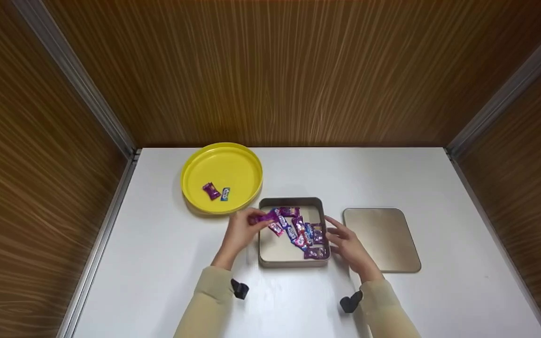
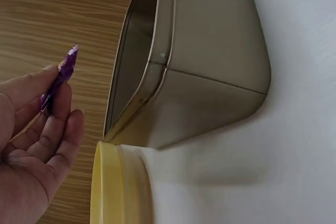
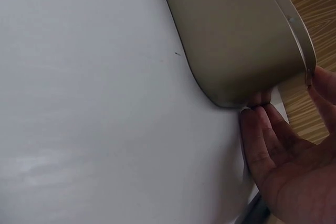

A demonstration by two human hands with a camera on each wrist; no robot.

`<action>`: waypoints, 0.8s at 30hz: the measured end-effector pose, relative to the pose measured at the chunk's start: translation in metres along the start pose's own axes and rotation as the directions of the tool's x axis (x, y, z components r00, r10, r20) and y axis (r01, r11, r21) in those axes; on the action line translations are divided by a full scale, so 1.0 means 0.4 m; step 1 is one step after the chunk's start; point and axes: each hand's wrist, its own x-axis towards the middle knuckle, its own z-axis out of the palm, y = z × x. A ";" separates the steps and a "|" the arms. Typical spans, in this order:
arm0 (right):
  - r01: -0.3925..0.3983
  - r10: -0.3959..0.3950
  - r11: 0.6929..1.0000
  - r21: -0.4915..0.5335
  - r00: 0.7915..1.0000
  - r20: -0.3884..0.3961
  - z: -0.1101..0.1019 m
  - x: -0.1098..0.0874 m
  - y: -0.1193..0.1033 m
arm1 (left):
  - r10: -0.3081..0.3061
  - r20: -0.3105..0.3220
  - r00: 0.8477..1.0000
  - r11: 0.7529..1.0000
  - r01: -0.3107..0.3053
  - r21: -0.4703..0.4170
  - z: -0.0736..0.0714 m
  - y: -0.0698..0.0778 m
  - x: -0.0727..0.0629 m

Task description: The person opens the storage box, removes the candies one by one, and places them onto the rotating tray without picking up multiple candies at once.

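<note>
My right hand [image 1: 352, 249], fingers apart, touches the right wall of the tin [image 1: 294, 264], while my left hand [image 1: 240, 231] clamps its fingers on a purple sweet [image 2: 65, 72] above its left side, with the lid [image 1: 385, 237] toward the counter's [image 1: 463, 225] right edge and the yellow tray [image 1: 226, 166] by the far left corner.

Purple candy [image 1: 267, 216] pinched by left hand [image 1: 241, 230] over tin's [image 1: 294, 264] left rim. Tin's right wall touched by right hand [image 1: 351, 245].
</note>
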 end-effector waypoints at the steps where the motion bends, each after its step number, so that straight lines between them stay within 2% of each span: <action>1: 0.002 -0.002 1.000 -0.002 1.000 -0.007 -0.002 0.004 0.007 | -0.026 -0.028 0.999 0.999 0.026 -0.025 -0.009 -0.007 0.002; 4: 0.006 -0.006 1.000 -0.001 1.000 -0.018 -0.007 0.014 0.025 | -0.093 -0.119 0.989 0.994 0.085 -0.067 -0.034 -0.030 0.010; 6: 0.011 -0.011 1.000 -0.006 1.000 -0.020 -0.008 0.015 0.030 | -0.114 -0.183 0.977 0.991 0.099 -0.090 -0.049 -0.044 0.014; 9: 0.013 -0.013 1.000 -0.005 1.000 -0.019 -0.010 0.015 0.032 | -0.138 -0.266 0.954 0.988 0.113 -0.109 -0.071 -0.061 0.024; 11: 0.013 -0.013 1.000 -0.005 1.000 -0.022 -0.010 0.014 0.031 | -0.173 -0.300 0.938 0.981 0.138 -0.132 -0.084 -0.072 0.032; 16: 0.005 -0.006 1.000 -0.008 1.000 -0.024 -0.008 0.012 0.028 | -0.276 -0.318 0.907 0.957 0.227 -0.182 -0.107 -0.097 0.055; 19: -0.001 0.001 1.000 -0.010 1.000 -0.018 -0.008 0.013 0.027 | -0.318 -0.315 0.894 0.944 0.269 -0.188 -0.113 -0.107 0.071; 21: -0.005 0.005 1.000 -0.011 1.000 -0.011 -0.009 0.013 0.026 | -0.337 -0.309 0.889 0.939 0.292 -0.182 -0.114 -0.110 0.081; 24: -0.009 0.009 1.000 -0.014 1.000 -0.001 -0.010 0.014 0.025 | -0.339 -0.304 0.890 0.940 0.307 -0.150 -0.115 -0.113 0.096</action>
